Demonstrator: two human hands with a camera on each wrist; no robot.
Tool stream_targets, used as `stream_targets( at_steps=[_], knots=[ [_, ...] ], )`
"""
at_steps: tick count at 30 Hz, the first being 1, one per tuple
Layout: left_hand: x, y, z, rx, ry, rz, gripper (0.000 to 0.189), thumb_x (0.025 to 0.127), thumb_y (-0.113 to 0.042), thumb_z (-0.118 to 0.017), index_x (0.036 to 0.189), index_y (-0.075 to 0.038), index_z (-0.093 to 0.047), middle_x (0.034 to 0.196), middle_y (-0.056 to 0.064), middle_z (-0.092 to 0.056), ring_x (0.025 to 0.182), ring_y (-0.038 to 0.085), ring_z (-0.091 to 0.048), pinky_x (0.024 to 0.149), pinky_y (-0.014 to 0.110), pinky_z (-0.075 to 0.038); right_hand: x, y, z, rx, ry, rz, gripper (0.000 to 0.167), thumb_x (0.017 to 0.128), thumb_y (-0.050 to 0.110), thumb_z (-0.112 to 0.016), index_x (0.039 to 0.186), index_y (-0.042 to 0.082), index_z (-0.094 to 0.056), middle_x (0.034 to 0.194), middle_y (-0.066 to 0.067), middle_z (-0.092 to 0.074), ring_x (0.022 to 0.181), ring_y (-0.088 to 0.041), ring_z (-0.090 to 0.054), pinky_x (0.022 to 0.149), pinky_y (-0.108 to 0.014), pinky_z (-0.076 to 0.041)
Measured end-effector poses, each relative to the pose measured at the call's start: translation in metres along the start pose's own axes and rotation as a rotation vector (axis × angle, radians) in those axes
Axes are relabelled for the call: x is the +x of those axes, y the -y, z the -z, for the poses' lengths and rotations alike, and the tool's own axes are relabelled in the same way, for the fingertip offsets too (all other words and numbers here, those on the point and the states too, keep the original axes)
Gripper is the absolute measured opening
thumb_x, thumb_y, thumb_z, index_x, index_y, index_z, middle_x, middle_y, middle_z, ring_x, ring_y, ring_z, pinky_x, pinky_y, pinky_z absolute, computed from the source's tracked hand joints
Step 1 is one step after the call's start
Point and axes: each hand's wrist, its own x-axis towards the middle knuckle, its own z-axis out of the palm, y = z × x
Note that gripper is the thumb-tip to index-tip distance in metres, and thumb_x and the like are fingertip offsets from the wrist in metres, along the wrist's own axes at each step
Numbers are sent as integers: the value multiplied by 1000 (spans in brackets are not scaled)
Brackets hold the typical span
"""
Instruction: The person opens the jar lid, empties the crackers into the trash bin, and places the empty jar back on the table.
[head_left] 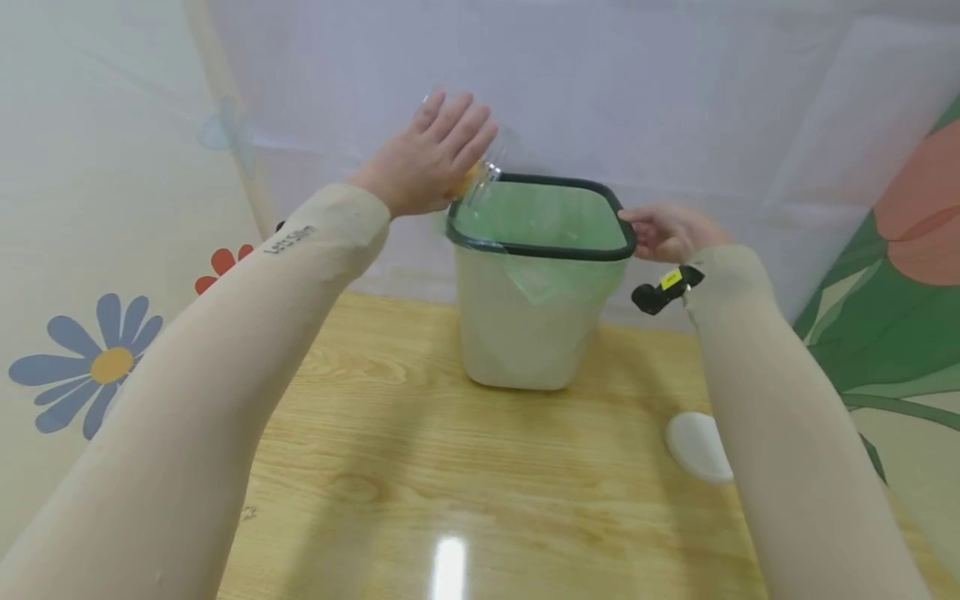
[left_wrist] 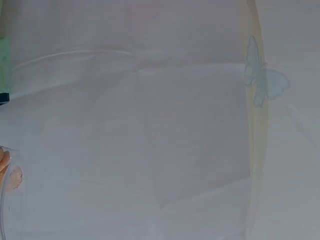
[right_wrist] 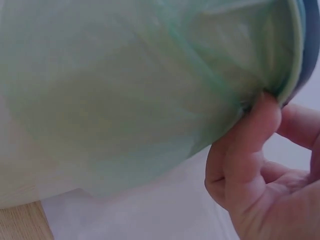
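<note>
A cream trash can (head_left: 525, 325) with a dark rim stands on the table, lined with a thin green bag (head_left: 536, 212) folded over its edge. Above the can's left corner, my left hand (head_left: 431, 158) grips a clear plastic container (head_left: 491, 173), tilted toward the opening, with something orange showing at it. Only fingertips and a clear edge of that container (left_wrist: 6, 200) appear at the border of the left wrist view. My right hand (head_left: 671, 232) pinches the can's rim at the right side. In the right wrist view its thumb (right_wrist: 265, 115) presses at the rim and bag.
A round white object (head_left: 697, 446) lies on the wooden table (head_left: 360, 450), partly hidden under my right forearm. A pale cloth (head_left: 675, 100) hangs close behind the can. Flower-patterned panels (head_left: 112, 367) flank both sides.
</note>
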Motion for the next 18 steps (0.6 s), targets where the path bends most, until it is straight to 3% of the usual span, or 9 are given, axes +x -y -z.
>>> stream_targets(
  at_steps=[7,14,18],
  knots=[
    [1,-1,-3,6,-66,-27,63,93,-19,-57,143,10,-31,143,31,-36,133,47,-34,112,55,-23,-2,-2,-2,-20,5,12,14,98,7,-53,88,0,-61,76,-11,-66,69,-19,-64,72,-24,-54],
    [1,-4,-5,-3,-64,-18,78,93,-39,-63,144,9,-30,144,31,-35,133,46,-33,113,55,-22,-2,-4,-2,-37,4,23,15,99,8,-53,88,0,-60,74,-10,-66,66,-18,-62,70,-23,-54],
    [1,-7,-6,-5,-84,-24,77,93,-40,-62,143,9,-31,144,31,-36,132,47,-34,112,55,-24,-2,-6,-2,-39,0,23,14,99,8,-53,88,0,-60,73,-10,-65,65,-18,-62,67,-23,-54]
  ],
)
